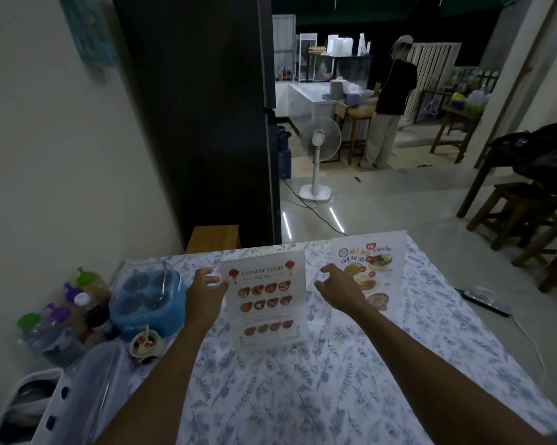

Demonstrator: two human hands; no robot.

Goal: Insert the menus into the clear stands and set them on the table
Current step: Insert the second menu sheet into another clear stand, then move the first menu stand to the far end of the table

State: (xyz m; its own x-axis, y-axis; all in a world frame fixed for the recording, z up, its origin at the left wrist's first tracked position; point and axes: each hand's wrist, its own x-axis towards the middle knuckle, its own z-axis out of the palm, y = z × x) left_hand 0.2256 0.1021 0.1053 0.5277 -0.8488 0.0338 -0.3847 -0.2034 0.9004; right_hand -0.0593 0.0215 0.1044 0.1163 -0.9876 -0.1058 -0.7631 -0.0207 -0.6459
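Note:
A clear stand holding the Chinese food menu (266,300) stands upright in the middle of the table (303,396), which has a floral cloth. My left hand (206,289) is at the stand's left edge, fingers spread and touching it. To the right of the stand hovers my right hand (339,287), open and a short way off its right edge. Behind that hand a second clear stand with a Thai food menu (372,268) stands upright near the far right of the table.
At the table's left sit a blue condiment caddy (150,300), several sauce bottles (78,303), a small cup (145,343) and a white cutlery basket (55,409). Beyond the table are a fan (319,155), wooden stools (521,216) and a person (389,101) at a counter.

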